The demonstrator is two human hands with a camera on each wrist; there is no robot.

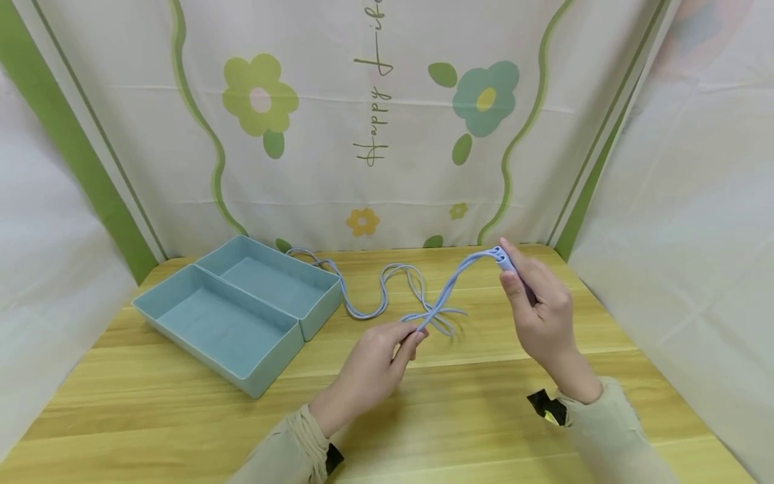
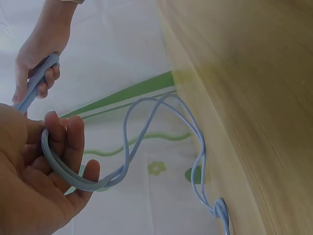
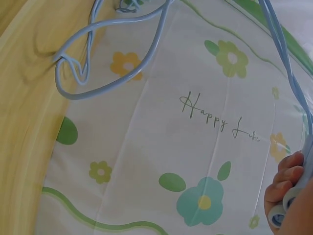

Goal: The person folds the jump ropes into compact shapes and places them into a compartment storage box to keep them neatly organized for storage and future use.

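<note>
A light blue skipping rope [image 1: 447,290] stretches between the two hands in the head view. On the right, the right hand [image 1: 544,309] grips its tube-shaped handles [image 1: 505,262] together, with the thumb along the near side. Lower and nearer the middle, the left hand [image 1: 377,356] pinches the doubled cord between thumb and fingers. The left wrist view shows the cord [image 2: 80,183] bending round the fingers of the left hand [image 2: 44,181]. In the right wrist view the round handle ends [image 3: 278,215] stick out of the right hand [image 3: 286,183].
Two blue-grey open boxes [image 1: 266,376] sit side by side at the left of the wooden table [image 1: 459,410]. Loose cord [image 1: 363,314] winds across the tabletop, reaching behind the far box. A printed cloth [image 1: 326,175] hangs at the back, with white sheets at both sides.
</note>
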